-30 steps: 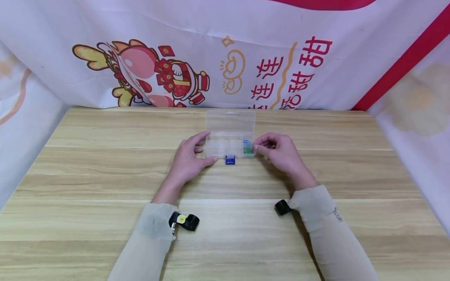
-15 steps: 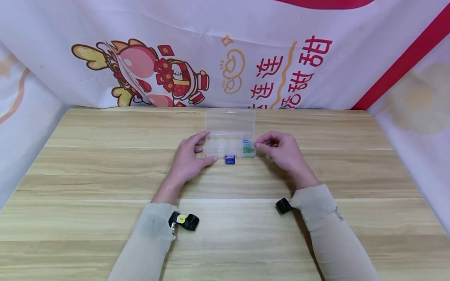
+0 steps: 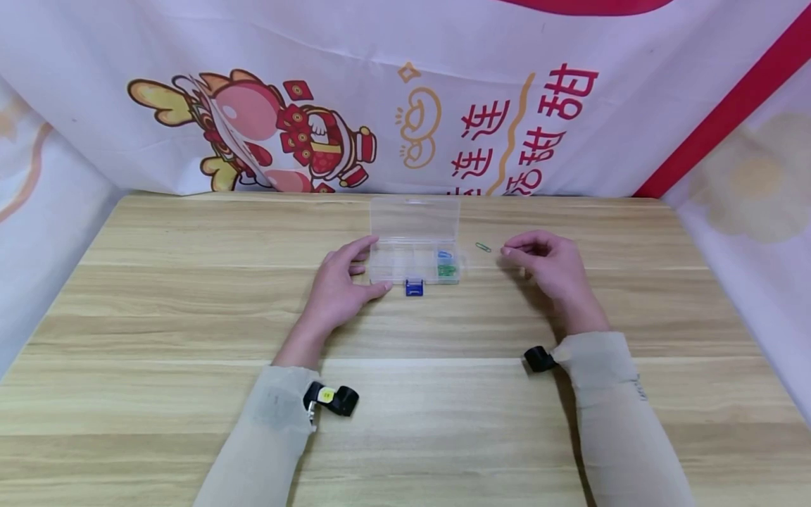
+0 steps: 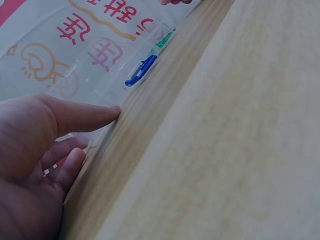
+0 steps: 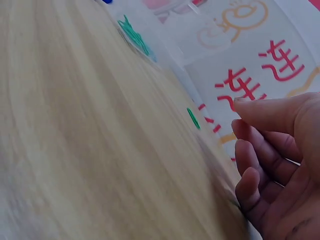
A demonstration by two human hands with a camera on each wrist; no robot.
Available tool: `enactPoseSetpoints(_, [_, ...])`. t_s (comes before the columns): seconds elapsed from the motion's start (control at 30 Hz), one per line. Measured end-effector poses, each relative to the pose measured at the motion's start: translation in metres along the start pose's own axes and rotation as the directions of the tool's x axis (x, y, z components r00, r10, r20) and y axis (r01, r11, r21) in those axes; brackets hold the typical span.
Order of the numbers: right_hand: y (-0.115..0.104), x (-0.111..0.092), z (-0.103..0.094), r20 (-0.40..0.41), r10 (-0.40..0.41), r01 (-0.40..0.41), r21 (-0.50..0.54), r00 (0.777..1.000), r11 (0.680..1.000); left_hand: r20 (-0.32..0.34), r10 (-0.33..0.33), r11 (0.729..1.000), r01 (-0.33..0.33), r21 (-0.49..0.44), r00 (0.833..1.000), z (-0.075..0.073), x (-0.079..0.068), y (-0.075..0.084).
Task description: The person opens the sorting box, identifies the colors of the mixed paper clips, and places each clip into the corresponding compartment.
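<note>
A clear plastic compartment box stands with its lid raised at the back and a blue latch in front. My left hand holds its left end, thumb at the front edge and fingers toward the back. Green paper clips lie in the front right compartment, blue paper clips in the one behind. A single green paper clip lies on the table between the box and my right hand. That hand's fingers are loosely bent, with nothing visible between thumb and forefinger in the right wrist view.
The wooden table reaches back to a printed white cloth hanging close behind the box lid. Black wrist cameras sit on both sleeves.
My right hand has moved right, away from the box's right edge. The single green paper clip now shows on the table there. My left hand has stayed on the box.
</note>
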State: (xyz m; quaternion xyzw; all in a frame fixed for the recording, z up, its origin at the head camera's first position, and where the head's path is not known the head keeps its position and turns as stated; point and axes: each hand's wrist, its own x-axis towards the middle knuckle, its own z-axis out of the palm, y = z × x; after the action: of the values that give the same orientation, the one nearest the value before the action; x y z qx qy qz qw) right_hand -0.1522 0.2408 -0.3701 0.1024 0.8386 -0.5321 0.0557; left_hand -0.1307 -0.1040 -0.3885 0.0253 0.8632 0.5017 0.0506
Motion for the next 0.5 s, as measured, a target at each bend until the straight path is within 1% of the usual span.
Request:
enactPoseSetpoints(0.1, [0.003, 0.002, -0.001, -0.012, 0.005, -0.005, -0.003, 1.000, 1.000, -0.002, 0.000, 1.000, 0.000, 0.001, 1.000, 0.000, 0.000, 0.000])
enactPoseSetpoints(0.33, [-0.002, 0.002, 0.004, -0.006, -0.031, 0.030, -0.163, 0.999, 0.986, -0.006, -0.003, 1.000, 0.003, -0.004, 1.000, -0.001, -0.001, 0.000])
enactPoseSetpoints(0.5, [-0.008, 0.002, 0.011, -0.017, -0.029, 0.026, -0.188, 0.999, 0.982, -0.001, 0.000, 1.000, 0.000, 0.003, 1.000, -0.001, 0.000, 0.001])
